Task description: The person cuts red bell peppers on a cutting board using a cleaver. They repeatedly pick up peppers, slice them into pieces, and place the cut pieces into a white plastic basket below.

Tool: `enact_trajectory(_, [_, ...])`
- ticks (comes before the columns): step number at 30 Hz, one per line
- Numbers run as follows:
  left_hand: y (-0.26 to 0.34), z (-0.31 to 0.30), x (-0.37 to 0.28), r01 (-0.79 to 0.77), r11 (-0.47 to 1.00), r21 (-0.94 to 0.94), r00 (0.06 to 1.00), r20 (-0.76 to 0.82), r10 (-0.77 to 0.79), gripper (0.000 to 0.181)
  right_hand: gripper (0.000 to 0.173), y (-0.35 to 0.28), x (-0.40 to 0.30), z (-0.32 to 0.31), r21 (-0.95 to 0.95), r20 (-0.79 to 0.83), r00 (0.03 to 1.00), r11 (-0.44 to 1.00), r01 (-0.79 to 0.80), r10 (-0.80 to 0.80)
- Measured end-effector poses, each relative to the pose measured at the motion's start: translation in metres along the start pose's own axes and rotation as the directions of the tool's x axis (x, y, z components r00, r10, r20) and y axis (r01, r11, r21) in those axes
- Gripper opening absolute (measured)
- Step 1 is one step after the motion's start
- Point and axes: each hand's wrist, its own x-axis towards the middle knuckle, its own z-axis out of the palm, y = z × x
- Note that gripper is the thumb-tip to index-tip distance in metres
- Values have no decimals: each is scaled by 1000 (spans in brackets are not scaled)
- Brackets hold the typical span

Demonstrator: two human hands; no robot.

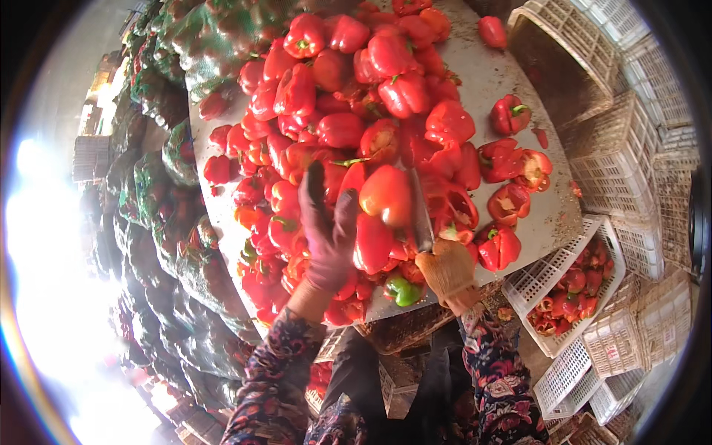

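A large heap of red bell peppers [339, 130] covers much of the pale tabletop [556, 222] before me. My left hand [328, 239], in a dark maroon glove, is over the heap with its fingers apart and nothing in them. Just right of its fingertips is a slightly blurred orange-red bell pepper [386, 194]; whether it touches the hand I cannot tell. My right hand [449, 272], in an orange-brown knit glove, grips a knife [423, 219] with its blade pointing away from me. The knife's handle is hidden in the glove. Between my wrists lies a green pepper [401, 291].
Cut peppers [509, 204] lie on the table's right side. A white plastic crate [609, 239] at lower right holds pepper pieces. Stacked crates [606, 158] stand along the right. Filled green mesh sacks [167, 211] crowd the left, and another mesh sack [222, 39] rests at the table's far left.
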Motion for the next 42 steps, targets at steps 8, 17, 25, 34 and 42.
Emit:
enact_trajectory(8, [-72, -25, 124, -419, 320, 850, 907, 407, 109, 54, 15, -4, -4, -44, 446, -107, 982, 890, -91, 154])
enact_trajectory(17, [-96, 12, 164, -267, 273, 924, 869, 354, -346, 83, 14, 24, -65, -16, 425, 149, 980, 886, -183, 131])
enact_trajectory(25, [1, -38, 100, 261, 964, -48, 965, 18, -260, 59, 16, -33, -69, -71, 699, -115, 974, 712, -62, 198])
enact_trajectory(34, [17, -56, 7, -56, 902, 427, 977, 210, -38, 69, 32, -36, -13, 17, 46, 25, 1000, 999, 15, -16])
enact_trajectory(42, [-97, -102, 117, 196, 618, 761, 962, -27, -271, 64, 15, -43, -26, -7, 772, 52, 965, 603, -203, 258])
